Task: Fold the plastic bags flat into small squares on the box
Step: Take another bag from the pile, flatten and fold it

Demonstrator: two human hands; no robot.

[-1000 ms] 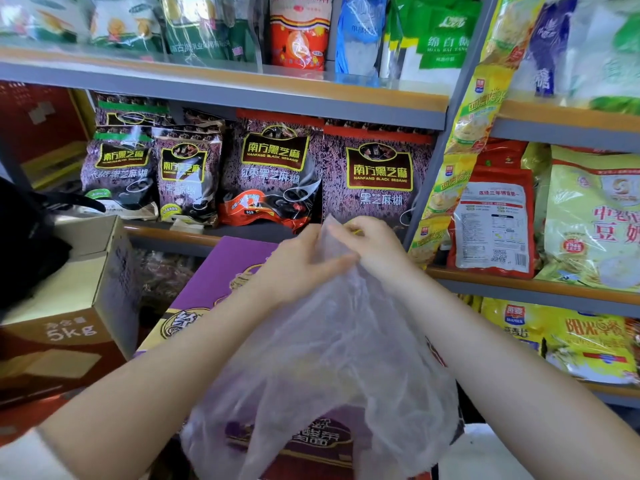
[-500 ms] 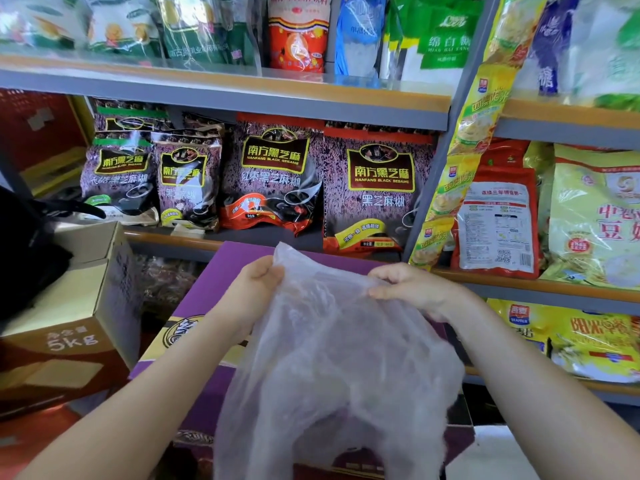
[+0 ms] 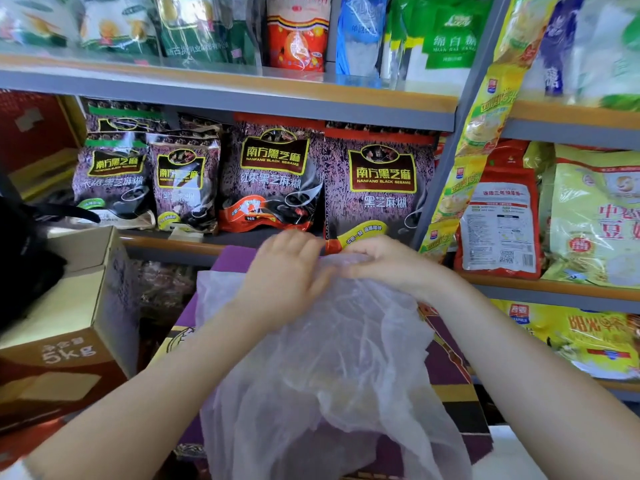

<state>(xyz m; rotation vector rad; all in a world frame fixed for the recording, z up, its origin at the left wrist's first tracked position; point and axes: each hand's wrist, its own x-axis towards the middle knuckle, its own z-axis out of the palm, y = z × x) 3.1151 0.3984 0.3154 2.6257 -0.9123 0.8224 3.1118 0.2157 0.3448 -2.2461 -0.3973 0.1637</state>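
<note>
A thin, translucent, crumpled plastic bag (image 3: 332, 368) hangs and spreads over the purple box (image 3: 446, 362) in front of me. My left hand (image 3: 284, 271) lies on the bag's upper edge with its fingers bent over the film. My right hand (image 3: 384, 261) pinches the bag's top edge just beside it. The two hands almost touch above the box's far end. The bag hides most of the box top.
A brown cardboard box (image 3: 69, 341) marked 5kg stands at the left, with a black object (image 3: 20, 258) above it. Shelves (image 3: 242, 98) hold black sesame packets (image 3: 377, 188) behind the hands and yellow and red food bags (image 3: 498, 216) at right.
My hands were apart half a second ago, stretching the bag's top edge. They have come together at the top, and the bag has dropped lower over the purple box.
</note>
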